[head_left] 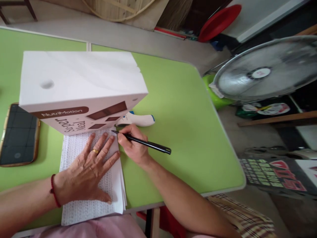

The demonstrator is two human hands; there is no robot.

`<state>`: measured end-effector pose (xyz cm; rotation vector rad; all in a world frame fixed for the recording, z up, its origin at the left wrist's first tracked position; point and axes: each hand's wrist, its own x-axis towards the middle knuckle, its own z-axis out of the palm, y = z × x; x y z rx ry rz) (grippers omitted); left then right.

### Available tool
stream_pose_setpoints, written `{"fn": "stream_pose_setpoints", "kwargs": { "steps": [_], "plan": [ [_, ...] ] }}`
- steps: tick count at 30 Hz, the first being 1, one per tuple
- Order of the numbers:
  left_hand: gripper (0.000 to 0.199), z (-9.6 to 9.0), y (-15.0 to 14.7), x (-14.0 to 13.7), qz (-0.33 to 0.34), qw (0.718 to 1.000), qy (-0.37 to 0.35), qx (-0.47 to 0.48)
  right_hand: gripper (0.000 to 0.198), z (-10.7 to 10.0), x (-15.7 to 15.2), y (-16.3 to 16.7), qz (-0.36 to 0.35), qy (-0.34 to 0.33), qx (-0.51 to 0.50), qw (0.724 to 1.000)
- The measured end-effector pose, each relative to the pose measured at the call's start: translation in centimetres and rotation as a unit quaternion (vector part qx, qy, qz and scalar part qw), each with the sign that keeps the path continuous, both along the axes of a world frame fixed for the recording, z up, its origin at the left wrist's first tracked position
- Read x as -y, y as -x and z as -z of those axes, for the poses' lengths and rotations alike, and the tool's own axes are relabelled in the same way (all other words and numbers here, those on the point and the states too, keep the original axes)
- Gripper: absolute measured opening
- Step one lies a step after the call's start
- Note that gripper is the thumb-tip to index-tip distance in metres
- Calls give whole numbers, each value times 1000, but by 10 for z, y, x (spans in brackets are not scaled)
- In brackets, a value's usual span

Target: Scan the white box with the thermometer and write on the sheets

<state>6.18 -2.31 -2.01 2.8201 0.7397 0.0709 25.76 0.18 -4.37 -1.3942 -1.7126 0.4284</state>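
Observation:
My left hand [91, 168] lies flat with fingers spread on a stack of paper sheets [74, 211] covered in dense small writing. It wears a gold ring and a red cord bracelet. My right hand [133, 143] grips a black pen [153, 145], whose tip is at the top right edge of the sheets, just in front of the box; I cannot tell whether it touches the paper. The white NutriMotion box [81, 76] stands over the far end of the sheets. Partly behind it and near my right hand lies a white and blue handheld device [142, 119].
A smartphone [18, 135] with a dark screen lies left of the box on the green table [188, 132]. Beyond the table's right edge is a large fan [262, 71] above a green container [215, 96]. A red round item [220, 23] leans farther back.

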Motion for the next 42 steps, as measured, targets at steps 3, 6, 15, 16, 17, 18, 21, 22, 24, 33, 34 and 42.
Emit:
{"fn": "stream_pose_setpoints", "kwargs": {
  "steps": [3,6,15,16,17,18,21,22,24,33,34,42],
  "plan": [
    [122,-1,0,0,3,1000,3,-3,10,0,0,0,0,-12,8,1000],
    [125,-2,-1,-1,2,1000,0,-12,10,0,-1,0,-2,-14,10,1000],
    [120,-1,-1,-1,0,1000,1,-4,10,1,-2,-1,-1,-10,11,1000],
    [121,-1,-1,-1,0,1000,0,-5,11,1,-2,-1,0,-15,10,1000],
    [121,-1,-1,-1,-1,1000,-1,-7,11,1,-2,-1,0,-19,10,1000],
    [122,-1,0,-1,-2,1000,-1,-8,11,2,-2,-1,0,-23,10,1000],
    [121,-1,0,0,-2,1000,0,-7,12,2,-2,-1,-1,-27,12,1000],
    [120,-1,0,0,-2,1000,1,-7,12,2,-3,-1,-2,-28,11,1000],
    [120,-1,0,0,-1,1000,2,-6,12,2,-3,-1,-5,-31,5,999],
    [120,0,1,0,-1,1000,-1,-5,12,1,-3,0,8,-35,-18,999],
    [120,0,0,0,0,1000,-1,-4,12,1,-2,0,8,-34,-13,999],
    [120,0,0,0,-1,1000,0,-7,11,2,-2,-1,3,-18,-5,1000]
  ]
}}
